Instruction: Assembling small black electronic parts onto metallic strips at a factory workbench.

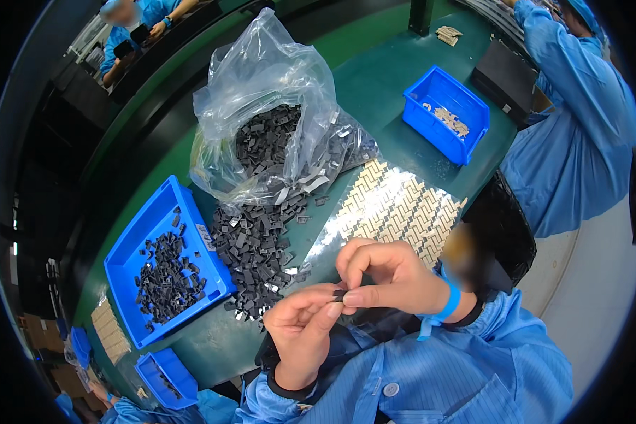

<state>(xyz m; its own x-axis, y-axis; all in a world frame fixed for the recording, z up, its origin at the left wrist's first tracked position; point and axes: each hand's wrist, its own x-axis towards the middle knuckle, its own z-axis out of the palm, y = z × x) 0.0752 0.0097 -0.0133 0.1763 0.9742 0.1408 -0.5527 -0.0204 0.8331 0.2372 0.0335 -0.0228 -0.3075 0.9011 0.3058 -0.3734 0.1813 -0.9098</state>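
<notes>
Pinched one small black piece (340, 295) between both hands, just in front of the chest and over the near edge of the counter (371, 85): gripped from the left by thumb and fingertips of the left hand (302, 328), and from the right by thumb and forefinger of the right hand (389, 279). Could not make out the finer shape of the piece behind the fingers. Judged the step in hand to be close fingertip work on that single piece, and the next move to call for a steady left pinch with a light, exact push or turn from the right.

Saw at far left a flat bundle of tan strips (109, 331), then a large blue tray (131, 254) with loose black pieces (166, 275) inside, and below it a small blue bin (184, 378) with a few dark bits. Found further right a heap of black pieces (254, 244), spilling from the mouth of a clear plastic bag (258, 63). Noted beyond the right hand a sheet of tan pieces (403, 212) in zigzag rows, a blue bin of tan bits (431, 129) higher up, a dark box (505, 78) behind that, and at far right a co-worker (579, 127) in blue.
</notes>
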